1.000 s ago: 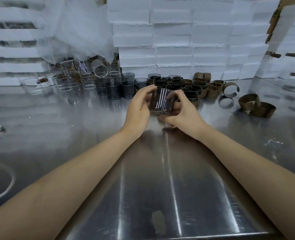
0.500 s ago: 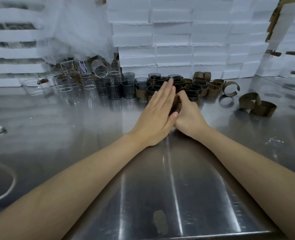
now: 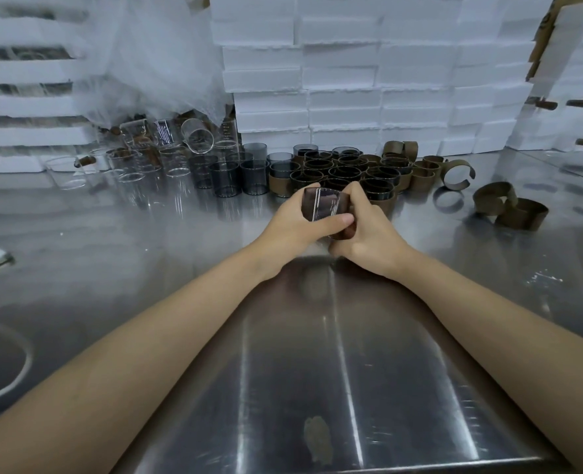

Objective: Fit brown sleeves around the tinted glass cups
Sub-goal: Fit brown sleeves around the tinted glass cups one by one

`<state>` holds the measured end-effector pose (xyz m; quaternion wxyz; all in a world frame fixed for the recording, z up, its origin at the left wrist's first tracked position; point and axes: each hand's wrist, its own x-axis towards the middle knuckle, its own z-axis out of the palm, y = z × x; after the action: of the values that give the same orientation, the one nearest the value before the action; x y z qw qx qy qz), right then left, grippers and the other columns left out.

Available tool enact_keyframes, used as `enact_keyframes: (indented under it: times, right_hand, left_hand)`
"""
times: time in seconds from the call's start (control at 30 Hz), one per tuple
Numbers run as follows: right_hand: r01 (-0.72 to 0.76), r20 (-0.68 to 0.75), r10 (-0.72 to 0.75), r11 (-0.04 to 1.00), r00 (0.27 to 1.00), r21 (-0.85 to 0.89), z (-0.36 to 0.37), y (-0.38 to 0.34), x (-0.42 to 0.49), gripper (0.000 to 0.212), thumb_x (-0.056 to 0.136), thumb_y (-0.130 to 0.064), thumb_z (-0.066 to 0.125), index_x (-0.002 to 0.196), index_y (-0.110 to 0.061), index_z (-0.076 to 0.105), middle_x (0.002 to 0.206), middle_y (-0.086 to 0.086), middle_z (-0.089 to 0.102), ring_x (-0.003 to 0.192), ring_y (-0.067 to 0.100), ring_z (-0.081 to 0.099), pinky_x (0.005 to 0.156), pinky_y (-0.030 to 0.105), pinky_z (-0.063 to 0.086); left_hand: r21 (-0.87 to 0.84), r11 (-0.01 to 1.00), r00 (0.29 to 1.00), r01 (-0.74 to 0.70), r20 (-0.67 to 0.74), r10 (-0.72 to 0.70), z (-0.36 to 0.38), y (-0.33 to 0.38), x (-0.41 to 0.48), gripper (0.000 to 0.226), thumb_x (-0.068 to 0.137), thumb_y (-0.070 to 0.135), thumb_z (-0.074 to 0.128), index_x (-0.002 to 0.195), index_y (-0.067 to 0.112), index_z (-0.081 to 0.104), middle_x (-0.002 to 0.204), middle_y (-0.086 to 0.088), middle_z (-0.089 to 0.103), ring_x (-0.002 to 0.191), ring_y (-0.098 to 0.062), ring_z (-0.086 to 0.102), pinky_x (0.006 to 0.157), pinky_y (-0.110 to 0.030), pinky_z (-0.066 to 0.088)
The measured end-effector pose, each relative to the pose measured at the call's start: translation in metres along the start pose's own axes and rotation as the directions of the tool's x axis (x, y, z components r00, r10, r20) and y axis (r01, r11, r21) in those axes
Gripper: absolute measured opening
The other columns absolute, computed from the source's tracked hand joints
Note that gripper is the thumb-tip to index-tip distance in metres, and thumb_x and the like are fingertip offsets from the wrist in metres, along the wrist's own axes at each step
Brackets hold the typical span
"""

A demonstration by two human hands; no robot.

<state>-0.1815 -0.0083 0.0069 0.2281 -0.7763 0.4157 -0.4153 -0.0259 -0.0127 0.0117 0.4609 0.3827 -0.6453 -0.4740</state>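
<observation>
Two bare forearms are reaching forward from the near corners and converging at the centre. The left hand [image 3: 295, 222] is curling around a tinted glass cup [image 3: 324, 204], thumb lying across its near side and fingers wrapping behind. The right hand [image 3: 368, 230] is pressing against the cup's right side, index finger arching over the rim, remaining fingers folding beneath.
</observation>
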Motion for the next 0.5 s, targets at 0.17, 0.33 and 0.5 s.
enact_keyframes:
  times: [0.17,0.33,0.5]
  right_hand:
    - [-0.113,0.088,0.087,0.928,0.992,0.354,0.001,-0.007,0.000,0.053,0.056,0.006,0.062,0.094,-0.014,0.032,0.072,0.009,0.051,0.048,0.016,0.052,0.040,0.027,0.040]
    - [-0.114,0.071,0.092,0.888,0.993,0.446,0.005,-0.011,0.000,0.057,0.063,0.015,0.055,0.110,-0.010,0.034,0.089,0.015,0.050,0.067,0.021,0.055,0.051,0.031,0.044]
    - [-0.006,0.025,-0.002,0.941,1.000,0.338,0.006,-0.014,0.001,0.087,0.062,0.011,0.049,0.134,-0.032,0.024,0.111,0.007,0.049,0.090,0.007,0.058,0.068,0.021,0.048]
  left_hand:
    - [-0.328,0.930,0.947,0.164,0.316,-0.056,0.000,0.005,-0.006,0.047,0.090,0.045,0.065,0.113,0.004,0.059,0.093,-0.016,0.066,0.078,-0.026,0.064,0.077,-0.033,0.056]
    - [-0.333,0.919,0.941,0.212,0.322,-0.100,0.003,0.002,0.000,0.091,0.070,0.079,0.025,0.126,0.016,0.057,0.117,-0.014,0.066,0.105,-0.027,0.062,0.096,-0.036,0.051]
    - [-0.358,0.919,0.974,0.164,0.205,-0.094,0.001,-0.008,0.002,0.068,0.093,0.067,0.014,0.130,0.026,0.054,0.130,-0.007,0.065,0.123,-0.020,0.060,0.105,-0.040,0.047]
